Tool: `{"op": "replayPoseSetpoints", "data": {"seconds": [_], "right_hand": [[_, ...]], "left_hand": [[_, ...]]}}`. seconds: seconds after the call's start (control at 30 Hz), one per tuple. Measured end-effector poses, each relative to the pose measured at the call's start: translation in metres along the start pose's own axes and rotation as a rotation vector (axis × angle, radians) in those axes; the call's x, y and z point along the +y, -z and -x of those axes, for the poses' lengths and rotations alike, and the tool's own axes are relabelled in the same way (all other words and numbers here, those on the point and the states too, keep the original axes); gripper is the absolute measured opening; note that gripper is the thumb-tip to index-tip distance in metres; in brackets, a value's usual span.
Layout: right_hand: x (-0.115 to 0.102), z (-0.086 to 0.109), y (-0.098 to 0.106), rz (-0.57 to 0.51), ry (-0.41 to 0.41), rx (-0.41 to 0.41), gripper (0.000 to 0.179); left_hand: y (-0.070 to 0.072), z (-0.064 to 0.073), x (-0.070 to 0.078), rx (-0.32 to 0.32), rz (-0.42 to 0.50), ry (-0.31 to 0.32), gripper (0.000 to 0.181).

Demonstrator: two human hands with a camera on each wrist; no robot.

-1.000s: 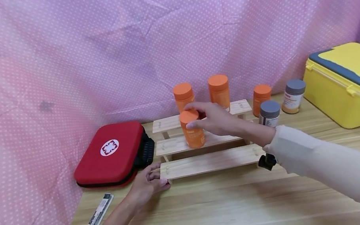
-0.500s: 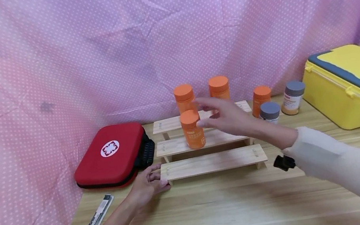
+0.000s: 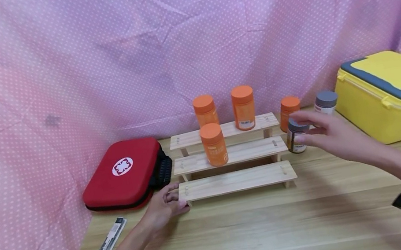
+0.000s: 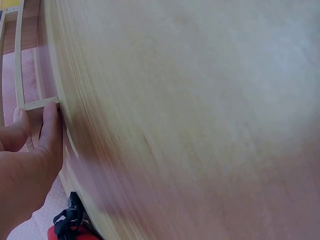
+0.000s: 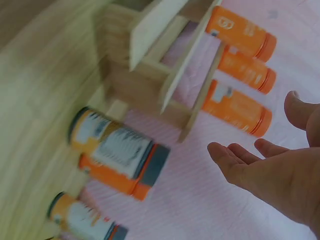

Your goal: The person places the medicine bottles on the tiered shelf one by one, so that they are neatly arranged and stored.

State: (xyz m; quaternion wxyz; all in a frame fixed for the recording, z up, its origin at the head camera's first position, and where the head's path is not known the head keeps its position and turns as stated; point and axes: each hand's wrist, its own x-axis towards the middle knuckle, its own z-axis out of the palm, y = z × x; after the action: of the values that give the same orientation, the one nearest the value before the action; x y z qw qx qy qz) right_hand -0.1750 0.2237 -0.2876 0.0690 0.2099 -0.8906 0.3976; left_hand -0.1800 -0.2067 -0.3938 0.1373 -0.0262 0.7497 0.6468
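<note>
While the left hand (image 3: 160, 204) pinches the three-tier wooden rack (image 3: 236, 180) at its eight-o'clock corner, the right hand (image 3: 333, 135) hovers by the front grey-lidded jar (image 3: 295, 141).
The jar stands upright on the surface (image 3: 243, 229), between nine and ten o'clock from the right hand, clearly the nearer; from the left, toward half past two. The right thumb and fingers gape wide, holding nothing.

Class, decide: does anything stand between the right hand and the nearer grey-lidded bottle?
Nothing visible does. The right hand is beside the nearer grey-lidded bottle; the orange-lidded bottle just behind that one is out of the way.
</note>
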Motion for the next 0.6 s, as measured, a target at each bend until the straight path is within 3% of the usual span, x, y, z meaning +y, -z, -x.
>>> {"op": "replayPoseSetpoints", "data": {"seconds": [0.13,0.3,0.6], "right_hand": [[0.022,0.013,0.008,0.009,-0.010,0.059,0.053],[0.044,0.020,0.019,0.045,-0.079,0.110,0.057],[0.071,0.006,0.031,0.133,-0.151,0.063,0.063]], "left_hand": [[-0.001,-0.001,0.000,0.016,-0.002,0.018,0.057],[-0.001,-0.001,0.000,0.017,-0.014,0.018,0.056],[-0.001,0.000,0.001,0.008,-0.021,0.015,0.056]]}}
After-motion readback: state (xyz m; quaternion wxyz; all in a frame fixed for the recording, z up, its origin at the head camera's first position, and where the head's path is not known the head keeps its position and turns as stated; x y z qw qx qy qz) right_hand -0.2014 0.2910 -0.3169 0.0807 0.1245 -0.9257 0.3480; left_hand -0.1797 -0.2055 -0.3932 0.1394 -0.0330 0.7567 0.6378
